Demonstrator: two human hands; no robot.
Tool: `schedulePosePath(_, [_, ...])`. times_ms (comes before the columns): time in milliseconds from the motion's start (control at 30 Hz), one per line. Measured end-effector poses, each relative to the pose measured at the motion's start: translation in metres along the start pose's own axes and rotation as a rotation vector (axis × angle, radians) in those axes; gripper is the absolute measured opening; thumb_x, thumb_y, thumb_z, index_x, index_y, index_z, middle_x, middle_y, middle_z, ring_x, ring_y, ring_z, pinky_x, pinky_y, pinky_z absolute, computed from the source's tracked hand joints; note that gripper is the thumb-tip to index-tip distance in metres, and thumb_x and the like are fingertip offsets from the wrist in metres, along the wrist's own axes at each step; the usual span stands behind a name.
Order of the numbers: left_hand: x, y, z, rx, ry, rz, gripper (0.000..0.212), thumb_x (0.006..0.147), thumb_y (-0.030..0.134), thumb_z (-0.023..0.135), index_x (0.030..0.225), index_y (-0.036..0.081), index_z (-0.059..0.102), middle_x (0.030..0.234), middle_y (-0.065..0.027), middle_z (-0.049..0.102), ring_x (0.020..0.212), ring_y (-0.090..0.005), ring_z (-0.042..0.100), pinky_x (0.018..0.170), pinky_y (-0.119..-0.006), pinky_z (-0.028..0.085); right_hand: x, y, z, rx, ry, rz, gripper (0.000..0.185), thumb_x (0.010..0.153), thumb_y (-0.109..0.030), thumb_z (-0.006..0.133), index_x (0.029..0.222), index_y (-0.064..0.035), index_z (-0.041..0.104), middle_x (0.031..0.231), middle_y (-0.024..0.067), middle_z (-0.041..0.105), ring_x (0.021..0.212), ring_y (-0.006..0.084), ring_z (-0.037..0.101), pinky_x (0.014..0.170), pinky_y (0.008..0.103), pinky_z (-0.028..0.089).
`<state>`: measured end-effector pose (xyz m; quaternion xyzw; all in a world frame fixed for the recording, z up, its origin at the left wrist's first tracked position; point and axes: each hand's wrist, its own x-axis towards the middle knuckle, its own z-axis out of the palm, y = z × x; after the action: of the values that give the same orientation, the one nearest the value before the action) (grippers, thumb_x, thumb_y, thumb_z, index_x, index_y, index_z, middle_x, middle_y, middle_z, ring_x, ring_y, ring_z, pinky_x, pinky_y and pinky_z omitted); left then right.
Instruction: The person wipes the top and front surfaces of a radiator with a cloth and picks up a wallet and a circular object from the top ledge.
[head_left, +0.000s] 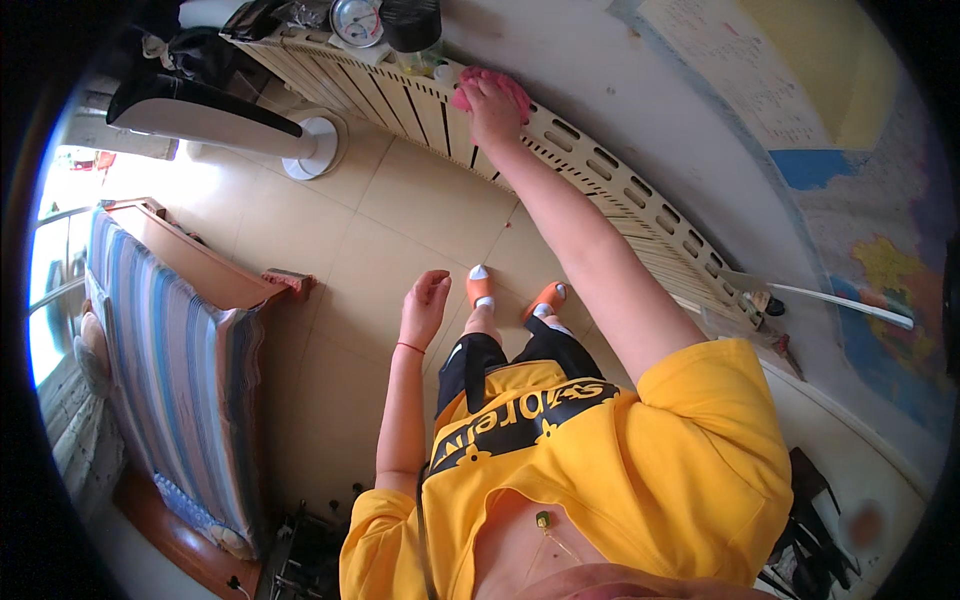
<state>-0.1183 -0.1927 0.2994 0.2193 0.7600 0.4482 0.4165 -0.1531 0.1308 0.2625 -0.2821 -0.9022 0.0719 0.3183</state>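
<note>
My right hand (493, 112) reaches out and presses a pink cloth (517, 88) onto the slotted top of a cream radiator (600, 165) along the wall. Just left of the cloth stand a small white-capped bottle (444, 73) and a jar with a black lid (410, 26). A round dial gauge (357, 21) sits further along the same top. Over the tiled floor hangs my left hand (425, 304), its fingers loosely curled and nothing visible in them.
A white and black tower fan (217, 116) stands on a round base at the upper left. At left is a bed with a striped cover (176, 337). A white rod (840, 304) juts past the radiator's right end. Wall maps (885, 285) hang at right.
</note>
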Motion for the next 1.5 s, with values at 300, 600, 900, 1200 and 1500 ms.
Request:
schedulePosePath(300, [-0.002, -0.005, -0.008, -0.042, 0.054, 0.014, 0.019, 0.088, 0.014, 0.055, 0.099, -0.001, 0.059, 0.085, -0.0064, 0.064, 0.079, -0.0120, 0.059, 0.073, -0.025, 0.047, -0.050, 0.040, -0.059, -0.089, -0.222, -0.030, 0.045, 0.069, -0.008, 0.061, 0.113, -0.0082, 0.056, 0.116, 0.0079, 0.055, 0.110, 0.0262, 0.051, 0.094, 0.0411, 0.038])
schedulePosePath(600, [0.009, 0.015, 0.007, 0.087, -0.073, 0.054, 0.020, 0.089, 0.016, 0.056, 0.100, 0.000, 0.059, 0.084, -0.0053, 0.063, 0.078, -0.0103, 0.058, 0.071, -0.024, 0.047, -0.008, 0.024, -0.037, 0.059, -0.315, -0.100, 0.048, 0.068, -0.006, 0.063, 0.115, -0.0097, 0.055, 0.112, 0.0097, 0.055, 0.109, 0.0275, 0.050, 0.093, 0.0418, 0.039])
schedulePosePath(900, [0.061, 0.048, 0.050, 0.015, -0.066, 0.296, 0.030, 0.085, 0.023, 0.060, 0.106, 0.002, 0.057, 0.098, -0.0114, 0.062, 0.084, -0.0153, 0.061, 0.071, -0.027, 0.048, -0.060, 0.037, -0.160, 1.167, -0.708, 0.695, 0.026, 0.084, -0.017, 0.058, 0.109, -0.0074, 0.057, 0.108, 0.0074, 0.060, 0.097, 0.0166, 0.057, 0.086, 0.0315, 0.044])
schedulePosePath(1200, [0.053, 0.127, 0.098, -0.698, -0.227, 0.181, 0.030, 0.080, 0.002, 0.062, 0.109, 0.004, 0.055, 0.102, -0.0059, 0.061, 0.091, -0.0147, 0.060, 0.077, -0.027, 0.049, -0.127, 0.013, -0.205, 1.776, -0.576, 0.913, 0.044, 0.090, -0.038, 0.051, 0.121, -0.0067, 0.049, 0.104, 0.0033, 0.057, 0.094, 0.0097, 0.055, 0.079, 0.0269, 0.048])
schedulePosePath(1500, [0.013, 0.089, 0.100, 0.586, -0.140, 0.877, 0.044, 0.070, 0.012, 0.066, 0.113, 0.011, 0.055, 0.126, -0.0151, 0.047, 0.122, -0.0334, 0.039, 0.102, -0.040, 0.030, -0.167, -0.007, -0.178, 1.965, -0.488, 1.158, 0.046, 0.090, -0.036, 0.049, 0.127, -0.0109, 0.043, 0.116, 0.0106, 0.055, 0.103, 0.0247, 0.056, 0.085, 0.0365, 0.049])
